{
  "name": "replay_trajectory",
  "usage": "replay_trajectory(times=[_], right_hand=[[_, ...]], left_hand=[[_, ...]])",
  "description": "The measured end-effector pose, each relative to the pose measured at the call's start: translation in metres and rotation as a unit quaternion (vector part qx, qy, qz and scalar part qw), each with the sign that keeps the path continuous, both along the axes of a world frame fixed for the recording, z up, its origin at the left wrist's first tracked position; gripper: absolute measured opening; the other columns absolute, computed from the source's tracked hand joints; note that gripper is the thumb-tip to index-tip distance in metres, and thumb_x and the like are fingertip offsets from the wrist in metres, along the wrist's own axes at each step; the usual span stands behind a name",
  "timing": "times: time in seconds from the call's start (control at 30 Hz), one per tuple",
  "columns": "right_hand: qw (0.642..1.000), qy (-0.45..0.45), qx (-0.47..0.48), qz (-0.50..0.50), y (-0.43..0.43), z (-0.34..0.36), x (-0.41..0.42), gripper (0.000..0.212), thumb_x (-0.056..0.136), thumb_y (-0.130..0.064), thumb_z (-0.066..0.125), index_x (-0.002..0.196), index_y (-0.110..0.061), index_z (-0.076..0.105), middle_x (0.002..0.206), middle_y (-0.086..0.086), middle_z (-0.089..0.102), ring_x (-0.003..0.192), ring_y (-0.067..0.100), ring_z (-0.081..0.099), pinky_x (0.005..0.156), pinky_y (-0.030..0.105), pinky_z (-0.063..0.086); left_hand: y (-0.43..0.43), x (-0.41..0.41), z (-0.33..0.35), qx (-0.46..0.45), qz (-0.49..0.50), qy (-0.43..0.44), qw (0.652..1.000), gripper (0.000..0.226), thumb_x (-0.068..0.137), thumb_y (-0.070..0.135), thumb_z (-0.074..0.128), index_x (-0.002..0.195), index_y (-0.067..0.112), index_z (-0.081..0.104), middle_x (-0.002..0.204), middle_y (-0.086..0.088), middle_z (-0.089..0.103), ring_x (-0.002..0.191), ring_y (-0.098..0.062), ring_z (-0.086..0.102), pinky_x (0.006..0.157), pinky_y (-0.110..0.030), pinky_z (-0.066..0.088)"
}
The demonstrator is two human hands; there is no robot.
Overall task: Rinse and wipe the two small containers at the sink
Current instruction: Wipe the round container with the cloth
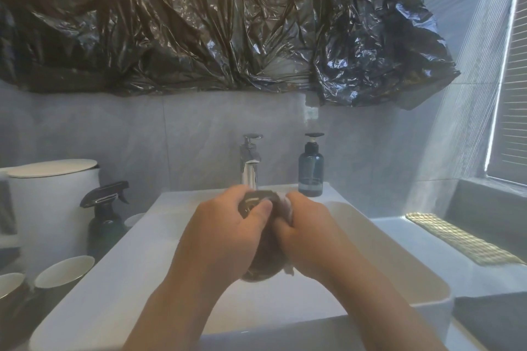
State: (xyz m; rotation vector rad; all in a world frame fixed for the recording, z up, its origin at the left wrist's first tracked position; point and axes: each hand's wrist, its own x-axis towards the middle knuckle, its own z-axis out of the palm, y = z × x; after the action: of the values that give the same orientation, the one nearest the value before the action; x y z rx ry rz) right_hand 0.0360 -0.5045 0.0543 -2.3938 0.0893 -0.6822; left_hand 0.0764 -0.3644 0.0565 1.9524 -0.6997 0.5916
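Over the white sink point(119, 288), just below the chrome faucet point(250, 165), both hands meet around one small dark container point(256, 200). My left hand point(225, 234) grips it, thumb across its dark top. My right hand point(308, 234) holds a greyish cloth point(286, 208) bunched against the container's right side. More dark material point(261, 269) hangs below the hands; whether it is cloth or container I cannot tell. Much of the container is hidden by my fingers. I cannot make out running water.
A blue pump bottle point(310, 171) stands right of the faucet. Left of the sink are a dark spray bottle point(104, 216), a white lidded bin point(51, 208) and two cups point(64, 271). Black plastic sheeting point(228, 23) covers the wall above. A patterned mat point(456, 239) lies at right.
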Motion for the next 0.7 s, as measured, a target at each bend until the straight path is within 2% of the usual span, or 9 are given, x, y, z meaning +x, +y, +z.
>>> replay_trajectory(times=[0.07,0.17,0.27,0.33,0.43,0.5,0.57,0.63,0.7], right_hand=[[0.996,-0.007,0.082,0.019,0.003,-0.005,0.006,0.016,0.094,-0.031,0.046,0.085,-0.023,0.056,0.077,0.000,0.067,0.069,0.020,0.065,0.062,0.035,0.056],[0.991,-0.005,0.132,0.033,0.004,-0.007,0.008,0.020,0.096,-0.027,0.045,0.087,-0.022,0.061,0.080,0.002,0.070,0.074,0.018,0.067,0.062,0.031,0.054],[0.996,-0.013,0.093,0.000,0.000,-0.008,0.008,0.018,0.097,-0.028,0.045,0.087,-0.021,0.058,0.077,0.000,0.067,0.070,0.018,0.064,0.062,0.034,0.055],[0.999,-0.013,0.038,-0.030,0.000,-0.008,0.007,0.021,0.099,-0.035,0.043,0.084,-0.024,0.051,0.075,-0.002,0.063,0.068,0.020,0.063,0.062,0.037,0.056],[0.998,-0.025,-0.036,-0.054,0.002,-0.005,0.003,0.029,0.101,-0.035,0.043,0.074,-0.027,0.034,0.069,-0.009,0.051,0.066,0.019,0.055,0.059,0.032,0.047],[0.997,-0.037,-0.058,-0.047,0.001,-0.005,0.003,0.030,0.101,-0.035,0.045,0.074,-0.028,0.033,0.070,-0.010,0.050,0.068,0.018,0.054,0.059,0.031,0.044],[0.998,-0.046,-0.022,-0.033,0.001,-0.007,0.005,0.021,0.100,-0.036,0.046,0.080,-0.027,0.043,0.073,-0.007,0.057,0.069,0.019,0.059,0.061,0.034,0.051],[0.996,-0.052,0.066,-0.022,0.004,-0.007,0.008,0.016,0.098,-0.034,0.046,0.089,-0.024,0.055,0.078,-0.002,0.065,0.072,0.019,0.064,0.064,0.036,0.055],[0.990,-0.035,0.136,-0.003,0.007,-0.008,0.010,0.018,0.098,-0.027,0.046,0.084,-0.023,0.057,0.077,-0.003,0.064,0.069,0.013,0.061,0.059,0.027,0.048]], left_hand=[[-0.004,-0.006,0.004,-0.082,0.044,-0.023,0.995,0.008,0.093,0.039,0.056,0.092,0.033,0.061,0.075,0.021,0.062,0.076,-0.002,0.061,0.060,-0.012,0.040],[-0.008,-0.016,0.005,-0.106,0.065,-0.025,0.992,0.021,0.089,0.047,0.046,0.096,0.029,0.054,0.078,0.021,0.058,0.074,-0.003,0.057,0.061,-0.023,0.043],[-0.007,-0.014,0.006,-0.028,0.059,0.038,0.997,0.023,0.093,0.047,0.048,0.087,0.025,0.053,0.074,0.008,0.061,0.069,-0.009,0.058,0.056,-0.028,0.041],[-0.006,-0.008,0.003,0.017,0.052,0.062,0.997,0.025,0.095,0.048,0.047,0.086,0.026,0.055,0.077,0.007,0.063,0.073,-0.011,0.059,0.059,-0.031,0.044],[-0.005,-0.002,-0.001,0.022,0.016,0.064,0.998,0.025,0.096,0.047,0.047,0.089,0.027,0.060,0.081,0.008,0.066,0.077,-0.011,0.062,0.066,-0.033,0.051],[-0.004,0.000,-0.003,0.023,0.007,0.032,0.999,0.025,0.095,0.047,0.049,0.089,0.027,0.062,0.078,0.009,0.066,0.076,-0.012,0.062,0.067,-0.034,0.053],[-0.005,0.000,-0.004,0.001,0.020,-0.019,1.000,0.026,0.096,0.047,0.049,0.089,0.026,0.063,0.073,0.011,0.065,0.074,-0.014,0.062,0.062,-0.032,0.049],[-0.008,-0.003,-0.006,-0.060,0.050,-0.070,0.994,0.030,0.095,0.049,0.043,0.090,0.026,0.062,0.069,0.015,0.061,0.070,-0.015,0.060,0.059,-0.030,0.043],[-0.011,-0.008,-0.005,-0.114,0.075,-0.091,0.986,0.031,0.089,0.051,0.041,0.096,0.026,0.059,0.072,0.020,0.057,0.070,-0.010,0.058,0.060,-0.029,0.042]])
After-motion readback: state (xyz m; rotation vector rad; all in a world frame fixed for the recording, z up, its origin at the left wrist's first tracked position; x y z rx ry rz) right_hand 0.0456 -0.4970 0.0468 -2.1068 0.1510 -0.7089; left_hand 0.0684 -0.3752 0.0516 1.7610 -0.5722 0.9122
